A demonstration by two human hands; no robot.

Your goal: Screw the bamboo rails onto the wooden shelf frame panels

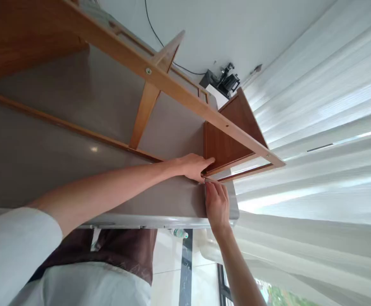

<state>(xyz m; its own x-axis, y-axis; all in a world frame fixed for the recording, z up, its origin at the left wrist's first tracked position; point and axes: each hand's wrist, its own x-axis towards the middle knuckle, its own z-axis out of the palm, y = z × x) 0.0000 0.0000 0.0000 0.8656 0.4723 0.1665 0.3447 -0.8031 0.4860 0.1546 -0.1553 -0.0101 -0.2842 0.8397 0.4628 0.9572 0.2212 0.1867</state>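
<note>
A light-brown wooden shelf frame (185, 98) stands on a grey table, with a crosspiece (144, 112) between its rails and a darker end panel (233, 127) at its right. My left hand (193, 165) reaches across to the frame's lower right corner. Its thumb lies against the end panel and its fingers are wrapped round the lower rail (100, 139). Just below, my right hand (217, 202) is closed at the same corner, fingertips pinched together. A thin dark line shows at those fingertips, too small to name. The fingers partly hide the joint.
The grey table (172, 199) ends just past the right hand. Behind it are a dark appliance (230, 80) on a white box and a black cable (153, 32) along the wall. White curtains (315, 187) hang at the right. A plastic bottle (179, 233) is on the floor below.
</note>
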